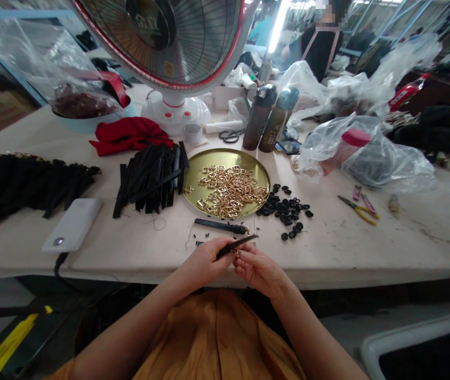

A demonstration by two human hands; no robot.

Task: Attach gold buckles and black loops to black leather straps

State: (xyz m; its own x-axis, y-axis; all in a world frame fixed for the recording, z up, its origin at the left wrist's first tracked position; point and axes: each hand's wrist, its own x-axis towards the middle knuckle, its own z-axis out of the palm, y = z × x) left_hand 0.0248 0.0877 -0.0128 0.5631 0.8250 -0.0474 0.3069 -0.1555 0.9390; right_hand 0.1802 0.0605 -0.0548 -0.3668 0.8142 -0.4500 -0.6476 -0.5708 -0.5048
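My left hand is closed round a thin black strap that points up and to the right. My right hand pinches a small gold buckle at the strap, fingers pressed together. Both hands hover at the table's near edge. Just beyond them lies a finished black strap with a gold buckle. A round gold tray holds several gold buckles. A pile of black straps lies left of the tray. Small black loops are scattered to its right.
A white power bank with a cable and another heap of black straps sit at the left. A large fan, red cloth, two bottles, scissors, pliers and plastic bags crowd the back and right. Another person stands behind.
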